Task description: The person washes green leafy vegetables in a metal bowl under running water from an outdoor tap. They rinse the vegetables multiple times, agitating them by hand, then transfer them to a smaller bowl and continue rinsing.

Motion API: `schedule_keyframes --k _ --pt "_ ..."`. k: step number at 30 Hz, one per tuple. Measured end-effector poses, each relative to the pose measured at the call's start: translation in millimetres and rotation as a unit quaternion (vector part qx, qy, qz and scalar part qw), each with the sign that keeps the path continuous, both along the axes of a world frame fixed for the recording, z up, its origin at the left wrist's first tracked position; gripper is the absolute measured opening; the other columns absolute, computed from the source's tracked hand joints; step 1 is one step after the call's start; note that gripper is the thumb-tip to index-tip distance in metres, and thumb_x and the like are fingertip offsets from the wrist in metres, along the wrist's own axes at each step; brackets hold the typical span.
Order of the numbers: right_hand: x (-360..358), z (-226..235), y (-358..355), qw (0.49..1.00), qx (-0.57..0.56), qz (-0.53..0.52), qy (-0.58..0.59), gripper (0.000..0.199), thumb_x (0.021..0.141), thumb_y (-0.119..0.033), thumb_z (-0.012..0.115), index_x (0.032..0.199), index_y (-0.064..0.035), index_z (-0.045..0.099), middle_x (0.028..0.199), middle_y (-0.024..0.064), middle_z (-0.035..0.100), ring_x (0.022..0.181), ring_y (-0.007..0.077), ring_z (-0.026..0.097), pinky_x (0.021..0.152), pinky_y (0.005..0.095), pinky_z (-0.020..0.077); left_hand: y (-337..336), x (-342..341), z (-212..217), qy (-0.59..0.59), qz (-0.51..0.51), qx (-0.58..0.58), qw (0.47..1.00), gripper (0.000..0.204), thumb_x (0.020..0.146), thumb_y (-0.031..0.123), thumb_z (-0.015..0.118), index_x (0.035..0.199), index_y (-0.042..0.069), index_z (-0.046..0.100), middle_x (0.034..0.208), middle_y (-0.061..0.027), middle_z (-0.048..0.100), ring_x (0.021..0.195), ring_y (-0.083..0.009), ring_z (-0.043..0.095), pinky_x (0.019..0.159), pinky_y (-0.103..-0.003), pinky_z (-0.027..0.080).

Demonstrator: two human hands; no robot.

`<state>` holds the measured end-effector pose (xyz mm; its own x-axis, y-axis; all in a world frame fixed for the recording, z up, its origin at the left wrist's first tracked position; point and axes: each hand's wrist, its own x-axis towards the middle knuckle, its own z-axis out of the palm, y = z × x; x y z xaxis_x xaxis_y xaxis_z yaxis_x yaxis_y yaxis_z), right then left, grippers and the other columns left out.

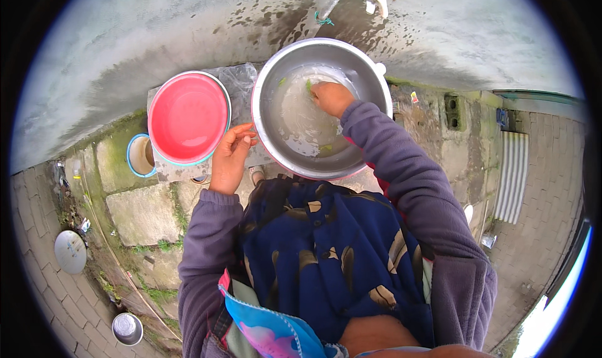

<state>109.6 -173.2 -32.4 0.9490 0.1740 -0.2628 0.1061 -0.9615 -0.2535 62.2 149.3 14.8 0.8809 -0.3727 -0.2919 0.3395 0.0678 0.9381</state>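
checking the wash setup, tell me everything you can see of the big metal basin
The big metal basin is round, wide and shiny grey, steel or aluminium by its look, with a reddish band under its rim. It sits upright below a wall tap, beside a pink bowl. It holds shallow cloudy water with a few green leaf scraps. The right hand is inside it, in the water; the left hand touches its near rim.
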Motion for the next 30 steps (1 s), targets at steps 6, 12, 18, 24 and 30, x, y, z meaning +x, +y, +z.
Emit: schedule_keyframes --k 6,12,18,24,30 --pt "-19.2 37.6 -13.0 0.996 0.075 0.017 0.045 0.017 0.086 -0.016 0.060 0.099 -0.0053 0.065 0.095 0.0181 0.068 0.092 0.0376 0.065 0.082 0.0466 0.0506 2.5 1.2 -10.3 0.033 -0.002 0.005 0.999 0.028 0.100 0.009 0.053 0.127 0.001 0.057 0.111 -0.0091 0.064 0.101 -0.0150 0.061 0.093 -0.030 0.049" --pt "-59.7 22.3 -17.9 0.987 -0.086 0.102 0.094 0.016 0.086 -0.017 0.062 0.098 -0.0071 0.065 0.091 0.0142 0.067 0.089 0.0356 0.066 0.079 0.0458 0.0523 -0.1 7.7 -14.1 0.027 -0.017 0.009 0.999 0.028 0.101 0.009 0.052 0.127 0.001 0.057 0.111 -0.0095 0.064 0.102 -0.0162 0.061 0.094 -0.031 0.049" --pt "-41.1 29.2 -14.0 0.998 -0.004 0.064 -0.009 0.014 0.088 -0.019 0.061 0.094 -0.0070 0.065 0.089 0.0125 0.065 0.086 0.0343 0.065 0.076 0.0443 0.0520 -1.4 12.1 -15.5 0.014 -0.019 0.005 1.000 0.028 0.100 0.008 0.051 0.127 0.001 0.058 0.111 -0.0094 0.064 0.102 -0.0162 0.061 0.093 -0.030 0.049" --pt "26.8 24.8 17.1 0.985 0.061 0.070 -0.148 0.015 0.089 -0.016 0.057 0.098 -0.0071 0.066 0.090 0.0129 0.065 0.086 0.0337 0.064 0.076 0.0439 0.0522 5.7 4.8 -20.1 0.039 -0.011 0.017 0.999 0.027 0.100 0.007 0.052 0.126 0.001 0.058 0.111 -0.0095 0.063 0.101 -0.0155 0.061 0.094 -0.031 0.050" --pt "49.9 -21.8 46.4 0.990 -0.025 0.068 -0.118 0.016 0.088 -0.012 0.053 0.098 -0.0065 0.066 0.094 0.0149 0.066 0.088 0.0335 0.066 0.078 0.0430 0.0535 23.8 -5.1 -25.4 0.044 0.020 0.014 0.999 0.027 0.101 0.007 0.052 0.126 0.001 0.058 0.111 -0.0097 0.063 0.100 -0.0156 0.061 0.093 -0.030 0.050"
